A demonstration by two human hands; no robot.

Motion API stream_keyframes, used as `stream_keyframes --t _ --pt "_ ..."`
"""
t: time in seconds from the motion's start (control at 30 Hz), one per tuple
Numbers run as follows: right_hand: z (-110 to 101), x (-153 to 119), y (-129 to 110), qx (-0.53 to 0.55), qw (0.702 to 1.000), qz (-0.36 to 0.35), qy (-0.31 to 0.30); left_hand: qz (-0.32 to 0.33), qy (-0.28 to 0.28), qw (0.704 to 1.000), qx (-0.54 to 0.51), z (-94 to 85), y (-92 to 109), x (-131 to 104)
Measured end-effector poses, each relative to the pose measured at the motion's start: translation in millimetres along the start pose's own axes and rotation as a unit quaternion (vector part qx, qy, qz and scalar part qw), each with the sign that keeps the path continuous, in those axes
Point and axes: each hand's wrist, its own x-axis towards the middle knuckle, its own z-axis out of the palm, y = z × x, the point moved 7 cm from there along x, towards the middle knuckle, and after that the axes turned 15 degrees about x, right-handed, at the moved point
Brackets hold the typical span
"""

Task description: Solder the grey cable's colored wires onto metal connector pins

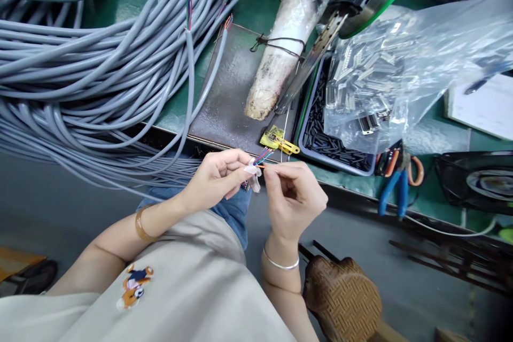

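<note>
My left hand (222, 179) is closed at the table's front edge, pinching a small fan of thin coloured wires (263, 156). White, tissue-like wrapping (254, 181) covers its fingertips. Opposite it, my right hand (294, 195) has thumb and forefinger pressed together on an orange wire (260, 166) of that bunch. Just beyond the wires lies a yellow clip (286, 144) on a dirty yellow-green pad. The cable behind the wires is mostly hidden by my left hand.
Coils of grey cable (100, 59) cover the left. A white wrapped tube (276, 59) and a metal strip (308, 72) reach over a dark mat (228, 96). Right are a tray (363, 170) of black sleeves, a bag (425, 59) of metal connectors, and blue-handled cutters (395, 192).
</note>
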Motion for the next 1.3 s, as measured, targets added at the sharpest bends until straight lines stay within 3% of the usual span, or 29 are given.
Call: stream_keyframes --t 0.13,0.2,0.23,0.37,0.43,0.63,0.97,1.3 --pt "-31 8 3 0.003 0.989 -0.004 0.146 -0.018 -0.013 0.999 -0.033 -4.5 -3 -1" --pt "-40 10 6 0.032 0.983 0.011 0.181 -0.024 -0.027 0.998 -0.053 -6.3 -7 -2" --pt "-39 12 9 0.052 0.985 0.031 0.161 -0.027 -0.035 0.997 -0.059 -6.6 -9 -2" --pt "-9 10 21 0.13 0.98 0.149 -0.013 -0.025 -0.036 0.998 -0.049 -6.8 -12 0" --pt "1 6 25 0.155 0.97 0.182 -0.046 -0.02 -0.028 0.999 -0.031 -6.2 -10 0" --pt "4 6 31 0.162 0.965 0.204 -0.032 -0.002 0.004 0.999 0.039 -6.5 -3 -2" --pt "0 10 25 0.122 0.973 0.19 -0.038 0.02 0.0 0.996 0.09 -4.8 -6 -2" --pt "6 6 36 0.183 0.957 0.225 -0.03 0.056 0.011 0.997 0.061 -5.1 1 -3"
